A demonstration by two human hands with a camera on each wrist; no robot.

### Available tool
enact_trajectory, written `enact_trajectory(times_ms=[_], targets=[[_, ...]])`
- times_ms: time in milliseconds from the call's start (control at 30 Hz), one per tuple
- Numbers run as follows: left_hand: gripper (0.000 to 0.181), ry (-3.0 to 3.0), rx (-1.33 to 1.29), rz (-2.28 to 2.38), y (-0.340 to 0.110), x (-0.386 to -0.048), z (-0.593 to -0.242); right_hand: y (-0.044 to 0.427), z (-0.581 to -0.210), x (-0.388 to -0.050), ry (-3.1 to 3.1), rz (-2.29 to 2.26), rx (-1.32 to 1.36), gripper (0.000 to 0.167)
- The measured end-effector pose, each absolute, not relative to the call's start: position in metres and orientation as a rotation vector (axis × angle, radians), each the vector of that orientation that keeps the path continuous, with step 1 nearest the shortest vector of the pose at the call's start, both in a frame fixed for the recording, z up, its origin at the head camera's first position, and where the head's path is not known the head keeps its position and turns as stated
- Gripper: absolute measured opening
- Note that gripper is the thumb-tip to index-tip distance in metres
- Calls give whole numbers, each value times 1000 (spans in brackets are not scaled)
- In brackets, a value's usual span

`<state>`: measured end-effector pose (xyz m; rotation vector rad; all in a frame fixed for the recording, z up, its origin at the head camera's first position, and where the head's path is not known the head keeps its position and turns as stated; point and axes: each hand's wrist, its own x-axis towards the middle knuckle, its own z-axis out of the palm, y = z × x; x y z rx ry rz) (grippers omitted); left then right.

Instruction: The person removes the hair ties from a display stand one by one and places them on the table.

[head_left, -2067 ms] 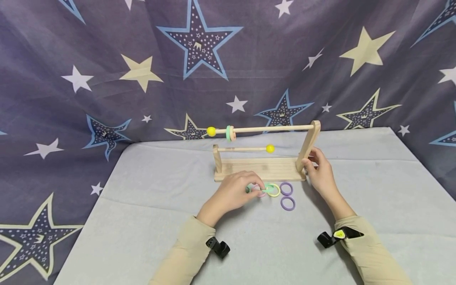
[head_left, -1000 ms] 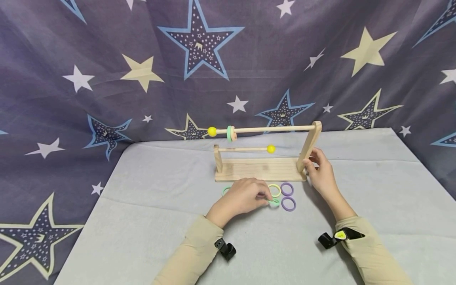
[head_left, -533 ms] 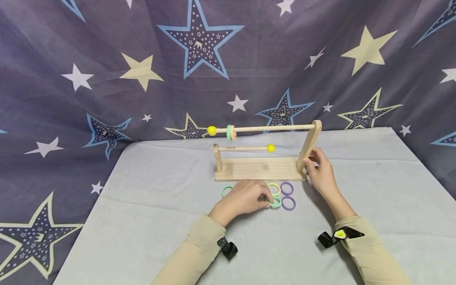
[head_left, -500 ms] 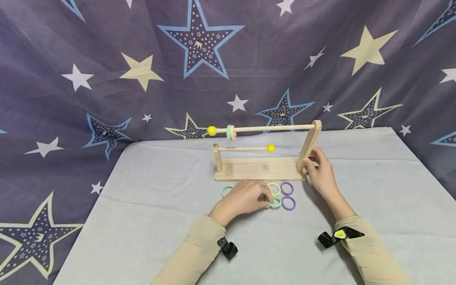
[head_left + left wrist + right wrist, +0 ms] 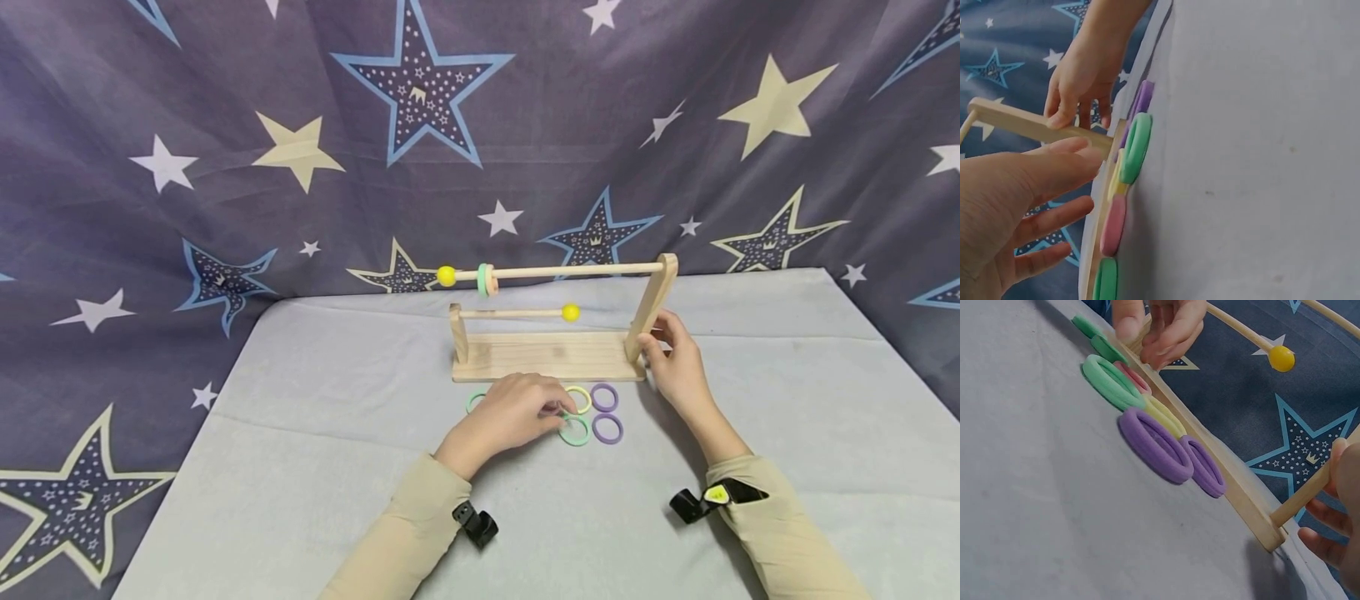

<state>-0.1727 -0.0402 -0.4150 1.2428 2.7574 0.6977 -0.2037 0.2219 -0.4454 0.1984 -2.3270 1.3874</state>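
Note:
My left hand [image 5: 517,412] hovers over soft coloured rings like hair ties, its fingers loosely bent with nothing between them. A green ring [image 5: 1135,149] lies flat just beyond its fingertips. Around it lie a yellow ring [image 5: 1163,417], a pink ring [image 5: 1114,225] and two purple rings, the nearer purple ring [image 5: 1138,442] beside the green one. More green rings [image 5: 1107,349] sit at the left, partly hidden by the hand in the head view. With thumb and fingers my right hand [image 5: 681,371] holds the tall right post [image 5: 651,304] of a wooden stand [image 5: 543,358].
Rings of green [image 5: 482,281] and peach [image 5: 492,282] hang on the stand's upper rod [image 5: 573,271], near its yellow end ball [image 5: 446,276]. A lower rod [image 5: 517,314] ends in another yellow ball [image 5: 571,312]. Behind the grey-covered table [image 5: 300,483] hangs a star-patterned cloth [image 5: 525,142].
My left hand carried the green ring right and toward me, set it down beside the nearer purple ring and let go, then drew back slightly. The right hand stays on the post.

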Motion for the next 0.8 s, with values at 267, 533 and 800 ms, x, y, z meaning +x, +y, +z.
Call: enact_trajectory(times_ms=[267,533,800], targets=[[18,2825,1169,798,-49,-174,-410,222,-446,-203,-2330,1378,191,38],[19,2828,1096,984,-57,-174,-401,222,-444,-201,-2314,1388,196,41],[18,2973,1080,1135,-64,-177,-395,222,-444,-201,-2317,1388,195,41]])
